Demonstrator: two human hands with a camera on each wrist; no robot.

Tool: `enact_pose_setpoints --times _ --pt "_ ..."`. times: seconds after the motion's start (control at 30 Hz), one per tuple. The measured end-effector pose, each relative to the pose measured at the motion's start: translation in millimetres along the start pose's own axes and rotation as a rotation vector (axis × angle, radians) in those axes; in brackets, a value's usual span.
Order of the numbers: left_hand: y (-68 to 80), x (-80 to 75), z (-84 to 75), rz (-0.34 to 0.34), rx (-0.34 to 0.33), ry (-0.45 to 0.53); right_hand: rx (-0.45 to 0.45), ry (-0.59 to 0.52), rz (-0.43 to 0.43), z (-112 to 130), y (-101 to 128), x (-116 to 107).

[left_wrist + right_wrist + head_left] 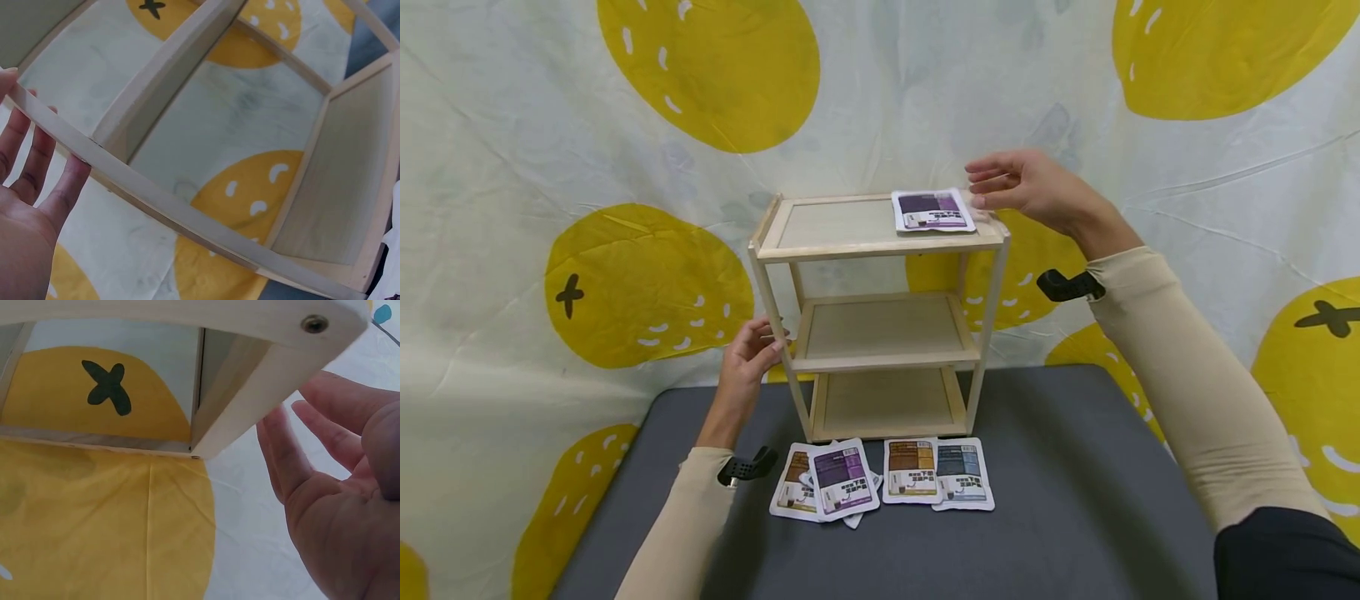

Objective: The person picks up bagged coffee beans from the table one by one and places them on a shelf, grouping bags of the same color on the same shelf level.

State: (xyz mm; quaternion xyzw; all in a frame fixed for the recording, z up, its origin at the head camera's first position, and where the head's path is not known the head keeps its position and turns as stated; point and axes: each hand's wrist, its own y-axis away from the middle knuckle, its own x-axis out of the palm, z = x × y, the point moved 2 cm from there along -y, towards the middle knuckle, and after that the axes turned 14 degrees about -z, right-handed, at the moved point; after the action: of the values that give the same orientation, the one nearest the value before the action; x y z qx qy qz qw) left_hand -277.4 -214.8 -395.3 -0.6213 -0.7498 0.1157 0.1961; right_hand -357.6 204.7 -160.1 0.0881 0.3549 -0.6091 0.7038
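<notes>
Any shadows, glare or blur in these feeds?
Head view: soft shadows on the grey table, fine print on the packets too small to read; left wrist view: muted light, wooden shelf without strong glare; right wrist view: right hand slightly soft, metal fastener distinct.

Your right hand (1030,193): free air above; packet (932,210), shelf top (835,225) just inward. Your left hand (749,358): post (768,300) blocks inward; free gap above middle tier (887,329) beyond.

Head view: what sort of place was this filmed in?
Probably a staged recording corner: a yellow-patterned cloth fills the background, and a grey tabletop holds just a wooden rack and some flat packets.
</notes>
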Motion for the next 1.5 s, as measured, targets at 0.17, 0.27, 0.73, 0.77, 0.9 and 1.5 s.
enact_pose_setpoints --times 0.17,0.27,0.73,0.77,0.9,1.5 --pt "-0.8 0.2 0.6 -0.003 -0.004 -0.017 -0.004 -0.016 -0.04 1 6 -3" --pt "-1.7 0.3 0.2 -0.01 -0.007 -0.029 -0.024 -0.05 -0.054 2 11 -4" --pt "-3.7 2.1 -2.2 -0.003 -0.007 0.0 -0.104 -0.177 -0.054 10 34 -6" --pt "-3.6 2.2 -1.9 -0.003 -0.008 -0.002 -0.113 -0.182 -0.05 11 36 -5" --pt "-3.3 2.2 -1.5 -0.003 -0.013 -0.007 -0.144 -0.202 -0.054 12 45 -1" --pt "-2.8 -1.1 0.6 0.005 -0.017 -0.011 -0.25 -0.191 -0.05 23 82 28"
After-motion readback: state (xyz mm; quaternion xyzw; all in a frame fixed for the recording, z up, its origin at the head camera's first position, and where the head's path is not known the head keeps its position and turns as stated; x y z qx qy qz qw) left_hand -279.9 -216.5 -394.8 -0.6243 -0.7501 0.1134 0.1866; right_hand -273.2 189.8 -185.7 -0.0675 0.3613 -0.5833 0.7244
